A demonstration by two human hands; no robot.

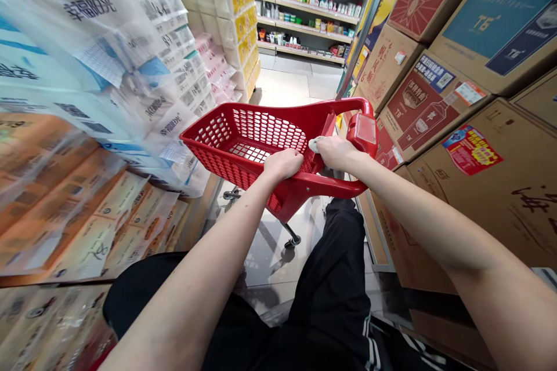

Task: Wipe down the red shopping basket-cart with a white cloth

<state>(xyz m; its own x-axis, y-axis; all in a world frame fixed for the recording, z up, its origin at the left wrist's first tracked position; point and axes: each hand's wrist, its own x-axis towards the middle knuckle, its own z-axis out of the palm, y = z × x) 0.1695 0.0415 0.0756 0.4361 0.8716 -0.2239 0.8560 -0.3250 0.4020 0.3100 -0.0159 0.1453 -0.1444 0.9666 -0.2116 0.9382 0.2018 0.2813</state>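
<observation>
While the left hand (pixel 284 164) was curled at the near rim (pixel 314 177) of the red cart (pixel 296 192), the right hand (pixel 337 152), nearer the handle (pixel 346 187), was closed on a pale wad (pixel 314 145). Whether the left clasped anything, I could not tell. Ahead on the floor (pixel 296 82), the cart's long axis ran from handle leftward; its basket (pixel 270 126) had perforated walls. Cardboard boxes (pixel 429 107) stood rightward.

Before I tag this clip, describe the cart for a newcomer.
Start at the floor between the packs on the left and the cartons on the right. The cart stands there, at both hands. Its open, perforated red body sets it apart from both.
</observation>
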